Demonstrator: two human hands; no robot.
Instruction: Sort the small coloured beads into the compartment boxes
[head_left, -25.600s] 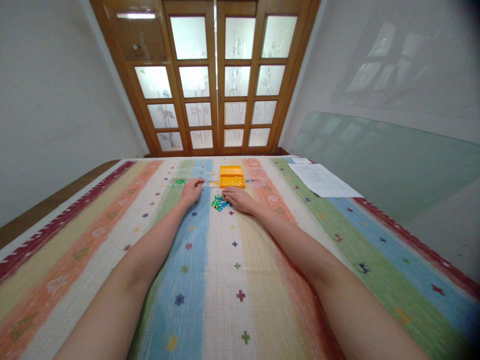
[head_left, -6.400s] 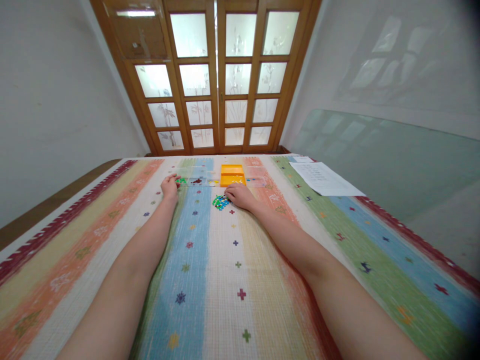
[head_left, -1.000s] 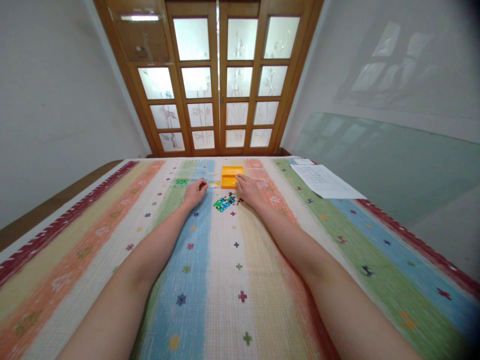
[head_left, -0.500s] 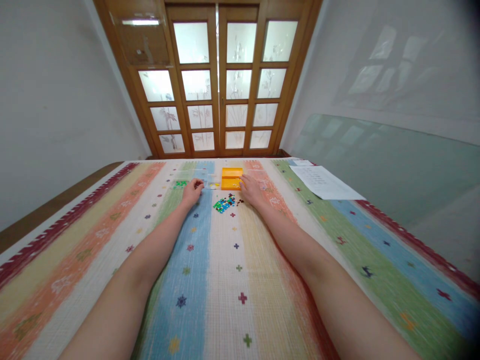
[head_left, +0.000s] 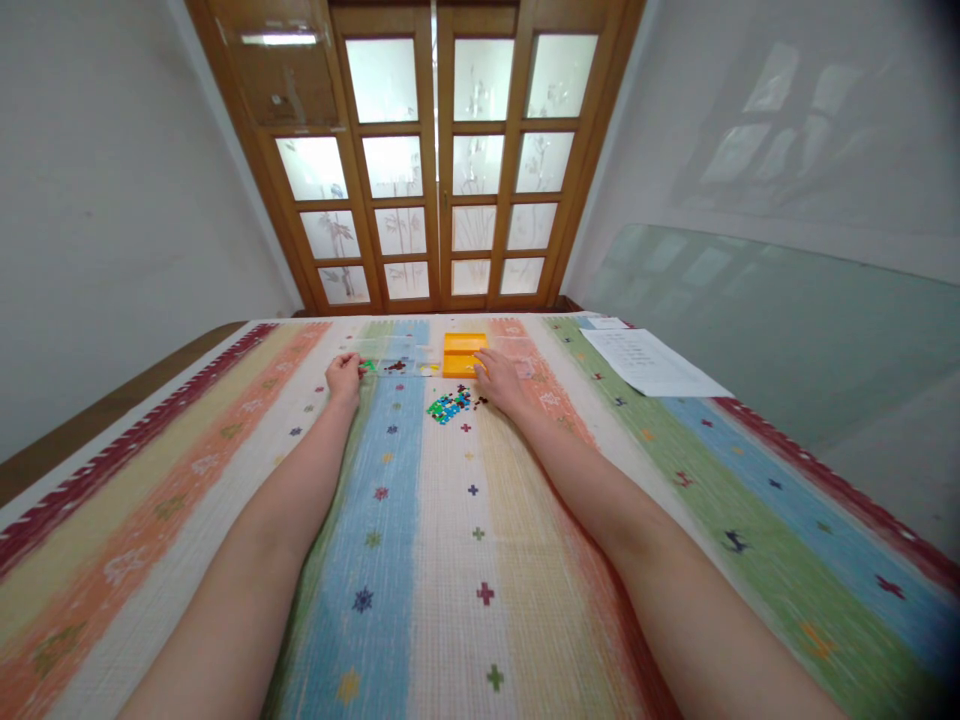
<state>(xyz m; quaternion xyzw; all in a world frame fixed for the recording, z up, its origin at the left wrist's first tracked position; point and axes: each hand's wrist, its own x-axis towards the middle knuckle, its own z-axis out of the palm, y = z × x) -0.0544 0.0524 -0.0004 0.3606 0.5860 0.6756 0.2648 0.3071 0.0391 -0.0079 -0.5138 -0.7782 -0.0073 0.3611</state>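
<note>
A small heap of coloured beads lies on the striped cloth far ahead of me. Behind it runs a row of clear compartments holding green, dark red and yellow bits, with an orange tray at its right. My left hand rests curled at the left end of the clear row, beside the green bits; whether it holds anything is too small to see. My right hand lies with fingers stretched beside the orange tray, just right of the heap.
A printed paper sheet lies at the far right of the cloth. A glass pane leans on the right wall. Wooden doors with frosted panes stand beyond the table's far edge.
My left hand has slid left along the clear row, from near its middle to its left end by the green bits. My right hand has stayed by the orange tray.
</note>
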